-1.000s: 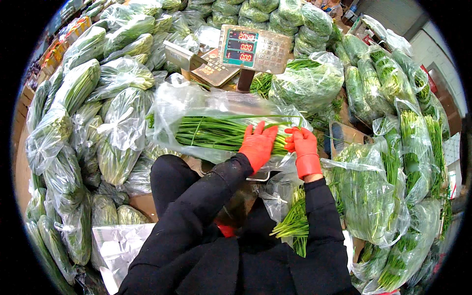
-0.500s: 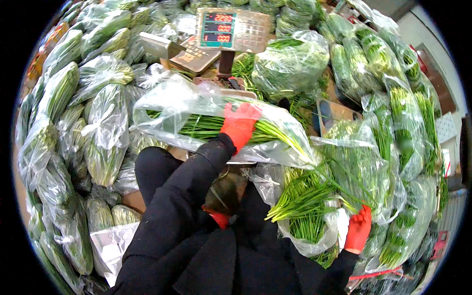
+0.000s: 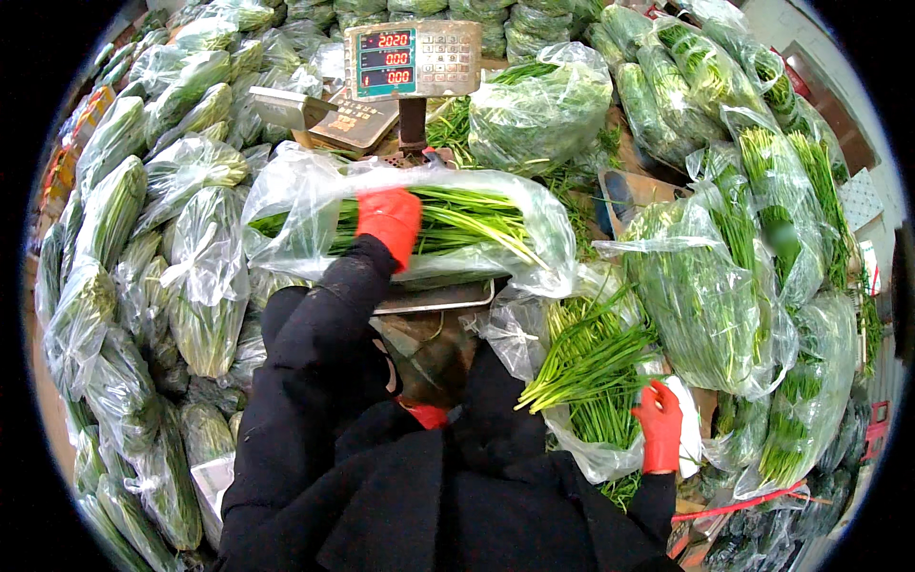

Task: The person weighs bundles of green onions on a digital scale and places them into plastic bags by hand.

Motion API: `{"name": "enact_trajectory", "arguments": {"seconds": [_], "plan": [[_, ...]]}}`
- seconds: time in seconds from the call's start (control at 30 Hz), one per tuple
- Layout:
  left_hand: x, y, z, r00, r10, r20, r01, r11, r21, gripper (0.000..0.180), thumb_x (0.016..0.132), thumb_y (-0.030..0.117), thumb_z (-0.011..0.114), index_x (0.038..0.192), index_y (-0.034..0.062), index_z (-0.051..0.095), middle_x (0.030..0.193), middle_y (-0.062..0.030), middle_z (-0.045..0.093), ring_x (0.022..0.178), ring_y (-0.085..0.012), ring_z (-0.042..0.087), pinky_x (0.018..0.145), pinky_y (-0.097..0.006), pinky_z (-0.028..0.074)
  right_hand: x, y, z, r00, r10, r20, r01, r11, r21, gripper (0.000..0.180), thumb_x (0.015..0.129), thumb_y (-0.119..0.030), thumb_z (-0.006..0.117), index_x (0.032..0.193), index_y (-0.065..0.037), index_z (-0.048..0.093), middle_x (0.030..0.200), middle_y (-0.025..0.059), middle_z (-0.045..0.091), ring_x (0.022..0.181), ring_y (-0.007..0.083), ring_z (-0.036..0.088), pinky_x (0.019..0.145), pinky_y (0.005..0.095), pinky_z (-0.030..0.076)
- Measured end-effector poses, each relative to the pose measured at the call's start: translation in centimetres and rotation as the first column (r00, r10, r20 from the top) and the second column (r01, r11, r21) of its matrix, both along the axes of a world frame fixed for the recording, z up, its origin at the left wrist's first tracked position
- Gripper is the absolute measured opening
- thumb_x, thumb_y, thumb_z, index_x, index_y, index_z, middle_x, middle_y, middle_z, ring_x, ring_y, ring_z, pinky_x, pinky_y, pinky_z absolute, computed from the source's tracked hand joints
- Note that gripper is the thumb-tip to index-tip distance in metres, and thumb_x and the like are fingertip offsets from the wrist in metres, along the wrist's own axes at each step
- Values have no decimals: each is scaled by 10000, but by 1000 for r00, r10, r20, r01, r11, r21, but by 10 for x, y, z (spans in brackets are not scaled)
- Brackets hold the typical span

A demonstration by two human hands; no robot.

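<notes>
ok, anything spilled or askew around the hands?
Yes, mildly: a loose green bunch splays across an open bag beside the right hand, its pale ends jutting out to the left. Stray stalks also lie loose by the scale post, unlike the bagged bundles around. No obvious damage.

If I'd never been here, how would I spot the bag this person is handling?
Find the scale display with red digits, near the top, left of centre. Just below its post, a long clear plastic bag of green stalks lies crosswise. Of all the bags around, only this one has the red-gloved left hand on its stalks.
</notes>
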State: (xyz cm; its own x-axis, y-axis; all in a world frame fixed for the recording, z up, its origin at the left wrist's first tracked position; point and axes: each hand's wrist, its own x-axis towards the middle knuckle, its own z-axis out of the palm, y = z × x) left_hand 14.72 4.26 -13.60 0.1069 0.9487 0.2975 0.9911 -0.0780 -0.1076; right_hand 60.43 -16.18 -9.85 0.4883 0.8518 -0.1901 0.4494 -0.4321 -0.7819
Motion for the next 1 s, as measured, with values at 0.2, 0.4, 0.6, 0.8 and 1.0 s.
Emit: {"name": "enact_trajectory", "arguments": {"seconds": [0.2,0.4,0.6,0.8,1.0], "plan": [[-31,-16,16,982,176,-73,-188,953,-236,130,740,161,595,804,100,691,847,-123,662,819,-284,646,670,-415,496,-102,78,1,946,323,1,-317,927,199,522,809,-211,647,1233,31,462,1053,126,588,813,136,594,689,259,480],[18,-33,53,999,27,27,-22,984,-174,333,667,185,665,970,77,578,910,-116,596,844,-304,607,633,-435,462,-176,126,9,932,360,-49,-329,892,310,732,711,-305,752,1262,42,418,1160,168,533,937,220,566,803,328,464],[24,-2,2,966,-247,76,254,961,-104,284,665,249,680,888,86,617,771,-134,594,734,-328,604,606,-450,457,-176,144,26,830,220,513,-476,760,443,560,693,-306,756,1110,6,550,1017,135,603,934,237,569,839,356,430],[17,29,0,930,-92,355,111,993,-33,230,711,308,661,708,79,658,746,-154,619,759,-348,611,658,-455,484,-168,153,47,890,297,347,-456,627,632,339,798,-128,645,1098,2,554,1045,137,597,968,247,550,879,358,407],[20,27,-2,919,-50,391,163,951,-262,428,685,245,689,1070,89,587,996,-169,578,957,-344,558,793,-433,467,-168,147,27,903,365,228,-423,655,626,376,832,-110,598,1167,33,506,1129,166,559,1043,253,533,920,354,393]]}}
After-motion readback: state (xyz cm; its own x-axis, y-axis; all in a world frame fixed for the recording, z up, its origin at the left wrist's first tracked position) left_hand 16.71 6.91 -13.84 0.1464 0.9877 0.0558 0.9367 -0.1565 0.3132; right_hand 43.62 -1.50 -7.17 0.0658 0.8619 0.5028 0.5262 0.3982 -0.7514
